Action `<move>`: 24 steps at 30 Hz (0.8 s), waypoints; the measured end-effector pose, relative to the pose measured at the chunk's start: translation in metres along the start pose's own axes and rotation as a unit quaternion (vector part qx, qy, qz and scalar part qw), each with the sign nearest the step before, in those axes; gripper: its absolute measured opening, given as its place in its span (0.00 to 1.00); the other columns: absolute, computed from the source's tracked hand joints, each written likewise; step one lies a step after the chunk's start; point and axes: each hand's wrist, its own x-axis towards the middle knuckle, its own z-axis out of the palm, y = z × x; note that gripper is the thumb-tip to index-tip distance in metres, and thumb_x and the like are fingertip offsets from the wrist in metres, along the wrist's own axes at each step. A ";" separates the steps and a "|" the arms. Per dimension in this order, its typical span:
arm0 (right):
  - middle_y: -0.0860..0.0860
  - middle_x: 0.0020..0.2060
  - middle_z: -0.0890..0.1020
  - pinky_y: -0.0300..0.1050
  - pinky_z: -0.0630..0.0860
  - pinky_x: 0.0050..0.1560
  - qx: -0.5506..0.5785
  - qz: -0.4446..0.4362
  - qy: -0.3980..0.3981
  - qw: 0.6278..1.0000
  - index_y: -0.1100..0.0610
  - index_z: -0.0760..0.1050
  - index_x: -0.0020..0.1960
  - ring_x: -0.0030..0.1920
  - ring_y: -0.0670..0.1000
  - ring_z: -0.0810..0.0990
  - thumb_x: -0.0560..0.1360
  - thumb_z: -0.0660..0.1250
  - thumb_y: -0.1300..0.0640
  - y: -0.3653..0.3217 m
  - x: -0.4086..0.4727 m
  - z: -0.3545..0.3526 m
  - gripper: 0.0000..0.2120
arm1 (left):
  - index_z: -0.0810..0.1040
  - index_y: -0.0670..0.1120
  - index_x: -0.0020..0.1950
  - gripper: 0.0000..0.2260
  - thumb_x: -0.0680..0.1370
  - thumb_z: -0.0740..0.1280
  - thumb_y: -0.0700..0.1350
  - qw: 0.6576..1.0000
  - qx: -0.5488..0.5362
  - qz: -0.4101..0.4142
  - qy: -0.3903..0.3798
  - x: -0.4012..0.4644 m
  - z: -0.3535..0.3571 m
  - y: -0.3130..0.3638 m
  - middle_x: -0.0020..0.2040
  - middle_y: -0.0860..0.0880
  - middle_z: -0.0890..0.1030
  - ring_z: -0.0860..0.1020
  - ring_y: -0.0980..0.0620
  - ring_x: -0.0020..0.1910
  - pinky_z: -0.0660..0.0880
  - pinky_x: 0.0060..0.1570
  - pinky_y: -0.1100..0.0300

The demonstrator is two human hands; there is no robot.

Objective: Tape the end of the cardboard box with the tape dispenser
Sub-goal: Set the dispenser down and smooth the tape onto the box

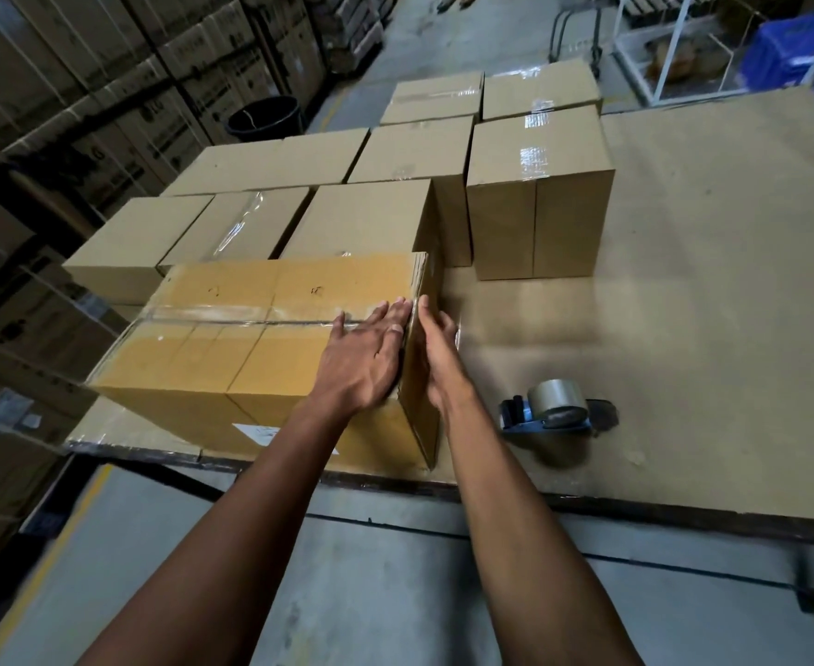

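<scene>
A yellow-brown cardboard box (232,338) lies near the table's front edge, with clear tape running along its top seam. My left hand (366,353) lies flat on the box's top at its right end, fingers spread over the tape. My right hand (436,353) presses flat against the box's right end face, fingers pointing up to the top edge. The tape dispenser (556,408), blue with a grey roll, lies on the table to the right of the box, a short way from my right hand. Neither hand holds it.
Several sealed cardboard boxes (371,218) stand in rows behind the box, one taller one (539,194) at the right. The cardboard-covered table (707,305) stretches to the right. Stacked cartons (59,113) and a black bin (265,118) are at the left; a blue crate (789,50) is far right.
</scene>
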 end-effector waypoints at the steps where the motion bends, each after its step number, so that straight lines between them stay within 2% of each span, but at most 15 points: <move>1: 0.50 0.75 0.76 0.62 0.74 0.73 -0.002 -0.003 0.002 1.000 0.36 0.59 0.78 0.71 0.57 0.77 0.59 0.76 0.21 -0.003 -0.004 0.002 0.54 | 0.54 0.57 0.86 0.28 0.86 0.39 0.57 1.000 0.002 0.001 -0.001 0.001 0.000 -0.001 0.85 0.57 0.59 0.53 0.59 0.84 0.40 0.83 0.43; 4: 0.50 0.79 0.70 0.61 0.72 0.75 0.016 -0.019 -0.022 0.999 0.35 0.54 0.81 0.76 0.56 0.72 0.69 0.75 0.31 -0.011 -0.016 0.000 0.48 | 0.54 0.57 0.86 0.27 0.86 0.38 0.57 1.000 0.007 0.000 -0.001 0.002 0.002 -0.003 0.85 0.57 0.59 0.53 0.59 0.84 0.39 0.82 0.44; 7: 0.50 0.82 0.64 0.62 0.71 0.76 0.041 -0.019 -0.036 0.998 0.35 0.53 0.81 0.78 0.56 0.69 0.77 0.72 0.40 -0.011 -0.015 -0.005 0.40 | 0.53 0.57 0.86 0.27 0.87 0.39 0.57 1.000 0.012 0.000 -0.005 0.003 0.004 -0.003 0.85 0.57 0.59 0.53 0.59 0.84 0.39 0.82 0.44; 11: 0.50 0.84 0.62 0.58 0.67 0.78 0.046 -0.040 -0.015 0.998 0.40 0.56 0.83 0.81 0.55 0.64 0.85 0.65 0.54 -0.010 -0.031 -0.007 0.31 | 0.53 0.56 0.87 0.27 0.87 0.39 0.56 1.000 0.017 -0.001 -0.012 0.001 0.000 0.000 0.85 0.56 0.58 0.53 0.57 0.85 0.40 0.83 0.43; 14: 0.53 0.82 0.66 0.55 0.66 0.79 0.013 -0.073 0.032 0.997 0.48 0.62 0.82 0.80 0.55 0.66 0.86 0.61 0.63 -0.005 -0.042 -0.012 0.27 | 0.53 0.56 0.87 0.27 0.86 0.39 0.56 1.000 0.015 0.000 -0.013 -0.002 -0.003 0.003 0.85 0.56 0.59 0.54 0.57 0.85 0.41 0.83 0.41; 15: 0.55 0.81 0.68 0.54 0.67 0.79 0.010 -0.080 0.051 0.995 0.50 0.63 0.82 0.79 0.55 0.68 0.86 0.63 0.62 -0.003 -0.046 -0.011 0.26 | 0.53 0.56 0.87 0.28 0.86 0.38 0.56 1.000 0.014 0.000 -0.014 -0.002 -0.004 0.004 0.85 0.56 0.59 0.54 0.57 0.85 0.41 0.83 0.40; 16: 0.55 0.79 0.71 0.54 0.68 0.78 0.018 -0.084 0.059 0.995 0.51 0.65 0.81 0.77 0.56 0.71 0.85 0.66 0.56 -0.001 -0.050 -0.008 0.26 | 0.53 0.57 0.87 0.28 0.86 0.38 0.56 1.000 0.014 0.000 -0.015 -0.002 -0.004 0.004 0.85 0.56 0.58 0.54 0.57 0.85 0.41 0.83 0.40; 17: 0.55 0.77 0.73 0.56 0.69 0.78 0.030 -0.079 0.059 0.995 0.51 0.65 0.80 0.76 0.56 0.73 0.81 0.71 0.46 0.000 -0.054 -0.003 0.31 | 0.52 0.56 0.87 0.28 0.86 0.38 0.56 1.000 0.013 0.000 -0.016 -0.002 -0.004 0.004 0.85 0.56 0.58 0.53 0.57 0.85 0.41 0.83 0.40; 18: 0.54 0.76 0.75 0.59 0.70 0.77 0.038 -0.066 0.055 0.996 0.48 0.65 0.80 0.74 0.56 0.74 0.74 0.75 0.36 0.001 -0.056 0.002 0.40 | 0.52 0.56 0.87 0.28 0.86 0.38 0.57 1.000 0.013 0.002 -0.015 -0.002 -0.004 0.004 0.85 0.56 0.58 0.53 0.57 0.85 0.41 0.83 0.40; 19: 0.52 0.76 0.75 0.61 0.71 0.76 0.040 -0.053 0.046 0.997 0.45 0.64 0.80 0.73 0.56 0.75 0.67 0.77 0.29 0.001 -0.058 0.005 0.48 | 0.52 0.56 0.87 0.29 0.85 0.38 0.57 1.000 0.014 0.002 -0.014 -0.003 -0.005 0.004 0.85 0.55 0.58 0.53 0.56 0.85 0.41 0.83 0.40; 20: 0.51 0.77 0.74 0.63 0.72 0.75 0.036 -0.046 0.038 0.998 0.42 0.62 0.80 0.73 0.57 0.75 0.62 0.78 0.27 0.002 -0.056 0.007 0.53 | 0.52 0.56 0.87 0.29 0.85 0.38 0.57 1.000 0.016 0.003 -0.013 -0.003 -0.005 0.004 0.85 0.55 0.58 0.53 0.56 0.85 0.41 0.83 0.40; 22: 0.50 0.78 0.72 0.65 0.73 0.74 0.045 -0.041 0.017 0.998 0.37 0.62 0.79 0.73 0.58 0.75 0.58 0.82 0.28 0.003 -0.050 0.006 0.55 | 0.52 0.55 0.87 0.29 0.85 0.38 0.57 1.000 0.017 0.004 -0.016 -0.004 -0.005 0.004 0.86 0.55 0.58 0.53 0.56 0.85 0.42 0.83 0.40; 24: 0.49 0.80 0.69 0.66 0.72 0.74 0.069 -0.039 -0.011 0.997 0.34 0.63 0.77 0.75 0.58 0.72 0.60 0.85 0.35 0.000 -0.047 0.003 0.51 | 0.52 0.55 0.87 0.30 0.85 0.37 0.57 1.000 0.019 0.000 -0.015 -0.003 -0.005 0.005 0.86 0.55 0.57 0.53 0.56 0.85 0.42 0.83 0.40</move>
